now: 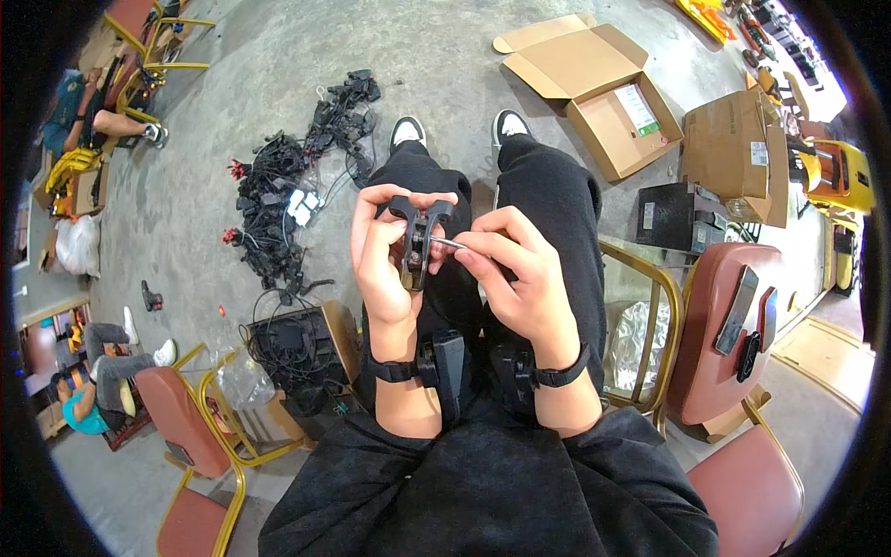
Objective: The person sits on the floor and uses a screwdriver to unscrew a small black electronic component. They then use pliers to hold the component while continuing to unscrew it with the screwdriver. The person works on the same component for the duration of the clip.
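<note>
Above my lap, my left hand is closed around a black forked part, its two prongs turned away from me. Fingers wrap its far side and the thumb presses its left side. My right hand pinches a thin metal rod between thumb and index finger. The rod's tip meets the right side of the black part; whether it sits inside a hole I cannot tell. Its other end is hidden by my right fingers, so its exact kind does not show. A black strapped device is on my left wrist.
Tangled black cables and small devices lie on the floor to the left. An open cardboard box lies ahead right, near a taller carton and a black box. Chairs stand both sides; a phone-like slab rests on one. People sit far left.
</note>
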Demonstrator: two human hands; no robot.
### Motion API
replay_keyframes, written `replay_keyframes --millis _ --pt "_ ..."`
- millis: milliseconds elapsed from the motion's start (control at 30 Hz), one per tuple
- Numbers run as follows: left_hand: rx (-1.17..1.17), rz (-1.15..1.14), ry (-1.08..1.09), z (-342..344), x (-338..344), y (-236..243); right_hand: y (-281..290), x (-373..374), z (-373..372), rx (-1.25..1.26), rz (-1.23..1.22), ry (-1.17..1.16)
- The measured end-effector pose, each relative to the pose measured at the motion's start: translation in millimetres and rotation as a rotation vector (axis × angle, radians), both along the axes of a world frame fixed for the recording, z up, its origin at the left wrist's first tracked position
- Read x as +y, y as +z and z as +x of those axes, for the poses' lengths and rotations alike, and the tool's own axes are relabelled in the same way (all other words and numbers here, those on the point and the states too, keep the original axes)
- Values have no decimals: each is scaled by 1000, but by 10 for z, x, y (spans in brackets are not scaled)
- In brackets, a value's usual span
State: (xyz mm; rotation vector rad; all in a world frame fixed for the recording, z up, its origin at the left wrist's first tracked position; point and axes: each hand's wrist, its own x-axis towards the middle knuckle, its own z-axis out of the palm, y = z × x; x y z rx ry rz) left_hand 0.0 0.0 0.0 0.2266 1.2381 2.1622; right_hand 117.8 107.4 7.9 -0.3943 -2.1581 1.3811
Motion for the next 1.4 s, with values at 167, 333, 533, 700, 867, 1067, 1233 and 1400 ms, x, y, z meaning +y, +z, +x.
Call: replay_keyframes --millis 167,333,533,700,867,1067,1233,1400 --pt "-20 32 -2 -2 13 -12 -1 7 -1 4 -24 23" --pt "-4 3 6 -3 9 12 -25 6 0 22 12 11" --pt "-27 5 3 -1 14 18 -29 -6 -16 50 24 -8" --pt "-13 2 2 -8 8 8 -22 -5 -15 29 29 -14" --pt "-22 -14 27 9 23 26 -9 -12 -15 2 -26 15" --pt "-30 -12 22 -2 15 22 43 4 10 -93 -10 47" --pt "-18 -27 13 1 27 32 46 -13 -1 -55 -44 31" --pt "-34 -15 8 -14 18 39 -17 -5 -43 61 30 -8"
